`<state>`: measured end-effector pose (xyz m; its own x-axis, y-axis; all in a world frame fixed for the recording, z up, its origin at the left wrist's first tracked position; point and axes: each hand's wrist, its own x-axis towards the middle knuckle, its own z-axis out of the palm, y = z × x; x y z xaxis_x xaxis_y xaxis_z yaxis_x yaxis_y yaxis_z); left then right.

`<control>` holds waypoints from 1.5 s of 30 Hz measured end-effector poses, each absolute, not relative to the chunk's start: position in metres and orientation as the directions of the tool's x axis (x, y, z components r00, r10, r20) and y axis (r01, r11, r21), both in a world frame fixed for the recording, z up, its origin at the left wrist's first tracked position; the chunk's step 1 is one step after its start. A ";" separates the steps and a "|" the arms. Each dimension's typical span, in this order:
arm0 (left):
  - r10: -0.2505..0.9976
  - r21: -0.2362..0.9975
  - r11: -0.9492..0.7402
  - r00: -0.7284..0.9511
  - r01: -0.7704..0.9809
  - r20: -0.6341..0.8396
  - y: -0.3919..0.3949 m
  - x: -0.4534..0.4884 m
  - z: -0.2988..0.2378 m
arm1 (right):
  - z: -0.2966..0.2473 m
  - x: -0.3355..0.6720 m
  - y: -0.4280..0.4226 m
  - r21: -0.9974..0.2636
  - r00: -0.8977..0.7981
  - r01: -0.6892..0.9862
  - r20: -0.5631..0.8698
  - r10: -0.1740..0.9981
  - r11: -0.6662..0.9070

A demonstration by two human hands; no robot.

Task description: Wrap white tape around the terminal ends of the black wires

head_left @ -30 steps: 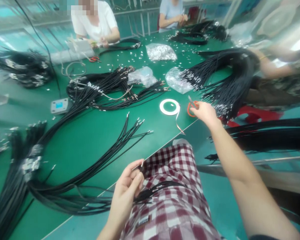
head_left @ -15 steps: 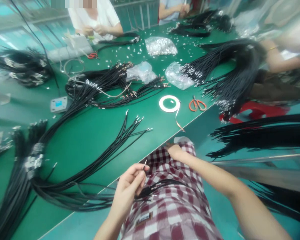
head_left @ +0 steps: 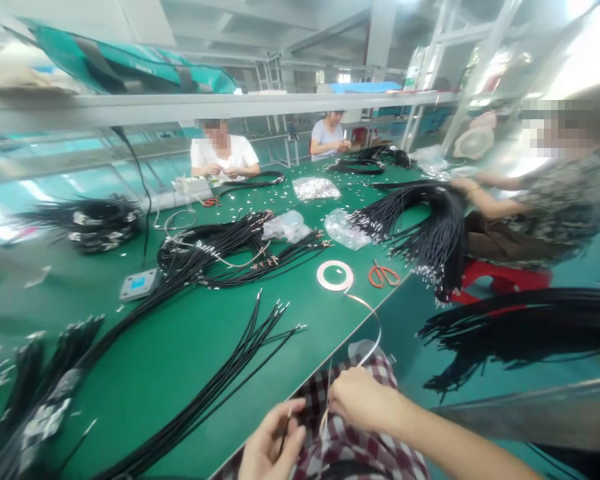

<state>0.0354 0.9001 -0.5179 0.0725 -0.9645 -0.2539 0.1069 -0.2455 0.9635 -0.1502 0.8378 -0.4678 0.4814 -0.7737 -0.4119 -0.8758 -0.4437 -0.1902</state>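
Observation:
My left hand [head_left: 274, 441] is closed in a pinch around a black cable [head_left: 285, 432], whose thin pale tip points up between thumb and fingers. To its right, my right hand [head_left: 363, 400] is closed on a narrow pale strip of tape [head_left: 378, 328]. The strip curves over the table edge from a flat white tape roll [head_left: 321, 275], and a short tail shows below my fingers. Both hands are above my checkered apron [head_left: 395, 437]. Several black cables [head_left: 220, 373] with metal tips lie fanned out on the green table.
Orange-handled scissors [head_left: 384, 275] lie right of the roll. Plastic bags [head_left: 347, 230] and cable bundles [head_left: 220, 250] cover the middle, with a small grey box [head_left: 139, 285] at left. Co-workers sit across and at right, one on a red stool [head_left: 505, 277]. More cables [head_left: 525, 317] hang at right.
My view has tilted up. My right hand has come toward my left hand, drawing the tape strip out over the table edge. My left hand keeps its pinch on the cable.

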 end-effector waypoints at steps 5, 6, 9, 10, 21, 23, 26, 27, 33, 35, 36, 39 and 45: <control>-0.976 0.980 -0.199 -0.094 0.018 -0.197 0.896 0.026 -0.513 | -0.432 -0.149 0.856 -0.243 0.491 -0.868 -0.307 -0.815 -0.432; -0.970 0.978 -0.207 -0.133 0.010 -0.204 0.896 0.027 -0.512 | -0.429 -0.150 0.857 -0.252 0.479 -0.873 -0.278 -0.832 -0.418; -0.958 0.972 -0.234 -0.173 -0.001 -0.231 0.896 0.032 -0.509 | -0.424 -0.159 0.851 -0.310 0.467 -0.866 -0.219 -0.857 -0.392; -0.957 0.971 -0.238 -0.168 -0.010 -0.237 0.896 0.035 -0.506 | -0.423 -0.164 0.847 -0.340 0.463 -0.860 -0.208 -0.862 -0.380; -0.921 0.946 -0.298 -0.221 -0.127 -0.320 0.890 0.059 -0.465 | -0.442 -0.209 0.830 -0.501 0.326 -0.832 -0.095 -0.940 -0.238; -0.923 0.944 -0.311 -0.202 -0.110 -0.328 0.891 0.061 -0.465 | -0.448 -0.208 0.831 -0.488 0.339 -0.837 -0.108 -0.935 -0.247; -0.928 0.943 -0.307 -0.178 -0.131 -0.327 0.894 0.062 -0.465 | -0.444 -0.205 0.840 -0.475 0.393 -0.828 -0.111 -0.913 -0.299; -0.931 0.943 -0.299 -0.172 -0.144 -0.321 0.895 0.062 -0.465 | -0.438 -0.205 0.846 -0.476 0.414 -0.818 -0.101 -0.905 -0.322; -0.947 0.951 -0.229 -0.180 -0.206 -0.267 0.898 0.059 -0.453 | -0.396 -0.198 0.865 -0.588 0.535 -0.641 0.119 -0.836 -0.494; -0.949 0.955 -0.189 -0.205 -0.229 -0.237 0.899 0.058 -0.448 | -0.398 -0.187 0.855 -0.689 0.678 -0.502 0.061 -0.732 -0.522; -0.953 0.956 -0.168 -0.209 -0.239 -0.220 0.899 0.058 -0.446 | -0.402 -0.182 0.849 -0.733 0.738 -0.437 0.038 -0.673 -0.521; -0.960 0.958 -0.129 -0.210 -0.256 -0.185 0.900 0.060 -0.442 | -0.418 -0.170 0.830 -0.808 0.822 -0.345 -0.015 -0.569 -0.477; -0.963 0.955 -0.094 -0.219 -0.281 -0.159 0.901 0.066 -0.442 | -0.425 -0.172 0.827 -0.881 0.767 -0.378 -0.126 -0.629 -0.285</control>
<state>0.0662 0.9006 -0.4423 -0.2194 -0.9625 -0.1593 -0.2813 -0.0939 0.9550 -0.1718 0.8267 -0.4250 0.7672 -0.6290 -0.1256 -0.3780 -0.2852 -0.8808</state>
